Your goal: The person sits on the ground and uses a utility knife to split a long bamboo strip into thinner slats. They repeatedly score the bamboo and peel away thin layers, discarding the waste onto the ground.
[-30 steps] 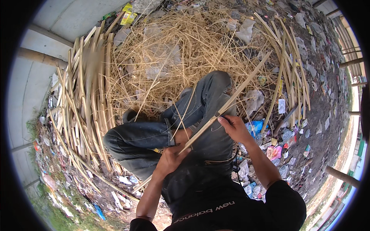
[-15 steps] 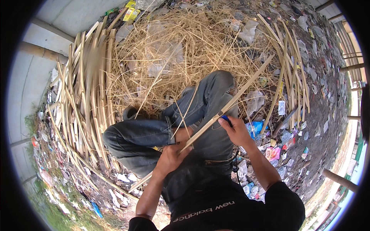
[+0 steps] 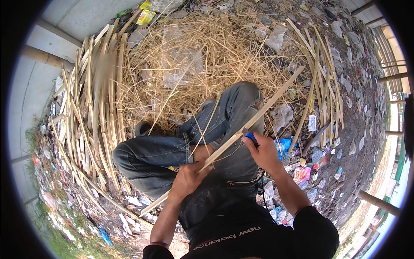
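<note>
Pale strip (image 3: 228, 145) slants; left fingers (image 3: 197, 168) curl round it; right fingers (image 3: 261, 141) clasp a blue-handled tool (image 3: 250, 137).

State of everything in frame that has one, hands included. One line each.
Left hand: closed around long strip
Right hand: closed on blue-handled tool
Blue-handled tool: in hand, dark end at the strip
Long strip: held diagonally over the lap
Left-side strips: loosely piled, some crossing
Right-side strips: loose, overlapping
Shavings: scattered, tangled
</note>
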### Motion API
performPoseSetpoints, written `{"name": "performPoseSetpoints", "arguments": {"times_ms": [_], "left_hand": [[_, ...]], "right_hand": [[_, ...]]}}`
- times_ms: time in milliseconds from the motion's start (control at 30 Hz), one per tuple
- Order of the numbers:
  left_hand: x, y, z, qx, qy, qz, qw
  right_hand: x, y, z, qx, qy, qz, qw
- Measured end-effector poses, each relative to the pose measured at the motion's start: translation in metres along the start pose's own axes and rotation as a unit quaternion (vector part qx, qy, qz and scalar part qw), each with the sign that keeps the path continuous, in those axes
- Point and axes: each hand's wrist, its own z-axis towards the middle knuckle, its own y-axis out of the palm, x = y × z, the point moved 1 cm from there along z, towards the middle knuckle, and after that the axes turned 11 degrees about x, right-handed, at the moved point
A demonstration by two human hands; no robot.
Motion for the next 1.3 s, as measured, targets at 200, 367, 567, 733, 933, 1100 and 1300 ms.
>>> {"name": "performPoseSetpoints", "arguments": {"times_ms": [200,367,567,733,933,1100,1300], "left_hand": [[0.0,0.005,0.002,0.008,0.013,0.035,0.999],[-0.003,0.008,0.001,0.001,-0.006,0.002,1.0],[-0.009,0.012,0.005,-0.001,-0.006,-0.014,1.0],[-0.003,0.009,0.009,-0.016,-0.023,-0.019,0.999],[-0.002,0.009,0.012,-0.021,-0.019,-0.028,0.999],[-0.006,0.009,0.011,-0.023,-0.009,-0.029,0.999],[-0.004,0.006,0.012,-0.028,-0.016,-0.023,0.999]], "right_hand": [[-0.009,0.003,-0.008,-0.044,0.061,0.064,0.995],[0.002,-0.009,0.003,0.009,0.055,0.046,0.997],[0.006,-0.004,-0.001,0.016,0.028,0.027,0.999],[0.011,-0.002,0.003,-0.029,0.054,0.046,0.997],[0.033,-0.003,0.009,-0.17,0.25,0.203,0.931],[0.033,-0.009,0.017,-0.233,0.356,0.317,0.848],[0.032,-0.015,0.022,-0.274,0.401,0.376,0.789]]}}
